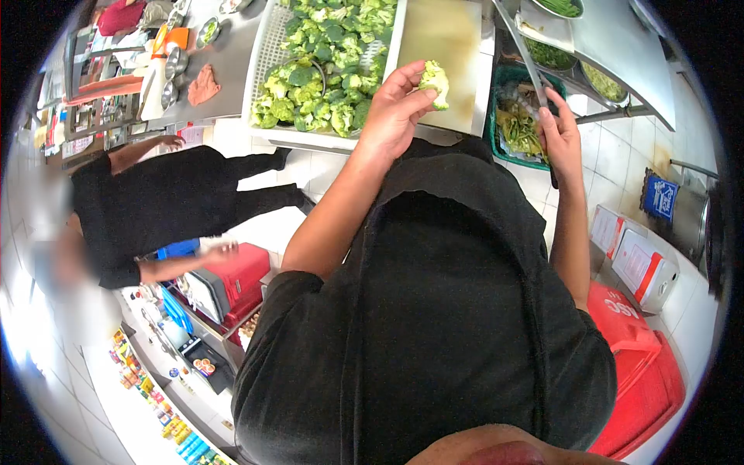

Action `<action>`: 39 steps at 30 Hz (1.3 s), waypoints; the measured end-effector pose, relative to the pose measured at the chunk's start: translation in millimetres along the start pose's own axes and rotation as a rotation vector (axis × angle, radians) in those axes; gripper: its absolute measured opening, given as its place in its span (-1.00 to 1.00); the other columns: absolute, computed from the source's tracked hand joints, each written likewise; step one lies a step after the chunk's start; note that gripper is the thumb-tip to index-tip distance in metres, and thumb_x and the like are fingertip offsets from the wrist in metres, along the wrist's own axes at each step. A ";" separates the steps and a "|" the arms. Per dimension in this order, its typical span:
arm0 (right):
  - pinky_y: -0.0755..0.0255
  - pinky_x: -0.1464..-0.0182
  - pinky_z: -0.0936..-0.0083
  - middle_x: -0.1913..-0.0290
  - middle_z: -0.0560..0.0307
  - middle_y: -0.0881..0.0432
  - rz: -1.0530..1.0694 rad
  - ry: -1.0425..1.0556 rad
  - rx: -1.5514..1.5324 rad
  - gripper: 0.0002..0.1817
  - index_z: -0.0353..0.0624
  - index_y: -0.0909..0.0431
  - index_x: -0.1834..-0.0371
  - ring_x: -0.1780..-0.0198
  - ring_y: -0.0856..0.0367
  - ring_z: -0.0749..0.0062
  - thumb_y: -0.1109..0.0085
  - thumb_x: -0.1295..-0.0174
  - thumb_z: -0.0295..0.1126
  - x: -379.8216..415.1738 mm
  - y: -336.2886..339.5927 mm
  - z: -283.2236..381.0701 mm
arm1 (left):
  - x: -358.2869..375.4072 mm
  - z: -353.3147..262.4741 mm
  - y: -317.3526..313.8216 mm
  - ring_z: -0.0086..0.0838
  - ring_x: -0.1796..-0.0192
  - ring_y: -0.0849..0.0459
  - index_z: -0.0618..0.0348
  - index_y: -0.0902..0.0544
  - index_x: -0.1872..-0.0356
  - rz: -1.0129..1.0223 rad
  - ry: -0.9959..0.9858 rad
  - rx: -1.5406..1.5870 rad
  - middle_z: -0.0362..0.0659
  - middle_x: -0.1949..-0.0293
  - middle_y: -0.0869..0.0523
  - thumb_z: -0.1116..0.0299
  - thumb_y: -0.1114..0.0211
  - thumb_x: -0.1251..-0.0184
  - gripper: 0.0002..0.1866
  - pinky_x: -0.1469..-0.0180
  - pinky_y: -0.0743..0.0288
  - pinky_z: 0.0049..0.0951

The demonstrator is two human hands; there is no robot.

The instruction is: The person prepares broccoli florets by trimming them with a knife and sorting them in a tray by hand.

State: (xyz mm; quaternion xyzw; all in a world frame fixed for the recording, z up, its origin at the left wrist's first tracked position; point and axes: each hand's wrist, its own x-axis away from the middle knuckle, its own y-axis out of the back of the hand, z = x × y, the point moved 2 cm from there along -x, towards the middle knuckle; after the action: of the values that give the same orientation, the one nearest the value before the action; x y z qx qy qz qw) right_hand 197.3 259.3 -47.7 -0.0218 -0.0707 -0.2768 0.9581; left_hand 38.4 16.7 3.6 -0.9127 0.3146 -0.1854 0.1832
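Between the thumb and fingers of my left hand [399, 108] is a broccoli piece [435, 84], held over the near part of a cutting board [457, 39]. My right hand [559, 136] is closed round the handle of a long knife [525, 48], whose blade points up and away from me. To the left of the board, a white perforated crate [260, 70] holds many broccoli florets [341, 46]. A green basket [496, 151] with leafy trimmings [518, 128] is below and to the left of my right hand.
A person in black [163, 201] stands at the left with both arms spread. Metal bowls and a pink cloth-like item [203, 87] lie on the far-left counter. Bowls of cut greens [604, 81] stand at the right. Red bins [635, 372] are at my lower right.
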 end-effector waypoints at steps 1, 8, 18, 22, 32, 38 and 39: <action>-0.17 0.47 0.74 0.48 0.45 -0.43 0.067 -0.013 -0.058 -0.52 -0.11 -0.40 -0.41 0.49 -0.31 0.78 -0.15 -0.47 -0.28 6.3 -0.6 2.7 | -1.6 3.1 -0.2 -0.44 -0.09 -0.64 0.20 -0.44 -0.32 0.007 0.009 0.011 -0.17 -0.10 -0.62 0.52 -0.28 -0.37 -0.51 -0.14 -0.52 -0.39; -0.46 -0.09 0.54 -0.05 0.19 -0.68 0.334 0.169 0.147 -0.53 -0.10 -0.50 -0.34 0.02 -0.59 0.55 -0.25 -0.39 -0.27 39.9 -34.6 43.4 | -8.8 15.3 -3.5 -0.52 0.07 -0.67 0.16 -0.55 -0.19 -0.016 0.059 0.079 -0.18 -0.05 -0.65 0.56 -0.19 -0.41 -0.66 0.10 -0.57 -0.49; -0.43 -0.24 0.45 -0.22 -0.05 -0.65 0.320 0.278 0.447 -0.54 -0.14 -0.52 -0.33 -0.18 -0.64 0.29 -0.21 -0.39 -0.29 37.6 -33.7 35.1 | -3.4 10.2 10.6 -0.49 0.08 -0.64 0.11 -0.57 -0.07 -0.160 0.038 0.111 -0.25 0.13 -0.65 0.62 -0.18 -0.23 -0.63 0.00 -0.58 -0.38; -0.30 -0.36 0.44 -0.28 -0.06 -0.60 0.370 0.264 0.433 -0.53 -0.25 -0.46 -0.38 -0.29 -0.53 0.33 -0.13 -0.39 -0.46 38.0 -33.1 36.6 | -7.5 6.5 23.0 -0.53 0.13 -0.64 0.09 -0.57 -0.11 -0.213 -0.011 0.182 -0.27 0.14 -0.65 0.64 -0.23 -0.19 -0.57 0.11 -0.55 -0.45; -0.32 0.17 0.61 0.18 0.17 -0.55 0.439 0.088 0.462 -0.52 -0.25 -0.42 -0.42 0.24 -0.38 0.56 -0.11 -0.46 -0.40 37.8 -30.3 41.0 | 0.4 -6.5 30.6 -0.53 0.10 -0.65 0.12 -0.50 -0.15 -0.232 -0.089 0.202 -0.28 0.11 -0.61 0.60 -0.28 -0.27 -0.58 0.06 -0.58 -0.45; -0.33 0.23 0.62 0.19 0.18 -0.59 0.453 0.142 0.489 -0.52 -0.24 -0.42 -0.42 0.30 -0.36 0.59 -0.10 -0.47 -0.38 34.3 -32.7 44.6 | -1.0 -6.4 41.6 -0.56 0.12 -0.63 0.08 -0.48 -0.16 -0.292 -0.114 0.144 -0.30 0.11 -0.60 0.59 -0.32 -0.24 -0.55 0.09 -0.56 -0.48; -0.36 0.19 0.62 0.13 0.15 -0.62 0.450 0.142 0.495 -0.52 -0.25 -0.42 -0.42 0.26 -0.40 0.58 -0.10 -0.47 -0.38 33.4 -32.9 44.8 | -1.7 -5.7 42.5 -0.57 0.12 -0.63 0.07 -0.48 -0.15 -0.297 -0.118 0.146 -0.30 0.12 -0.60 0.58 -0.33 -0.24 -0.55 0.10 -0.55 -0.49</action>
State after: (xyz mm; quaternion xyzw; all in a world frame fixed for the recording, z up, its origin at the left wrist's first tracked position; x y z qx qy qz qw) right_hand 202.1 217.6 1.7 0.2156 -0.0624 -0.0339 0.9739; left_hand 13.1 -14.6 -11.0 -0.9427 0.1508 -0.1788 0.2380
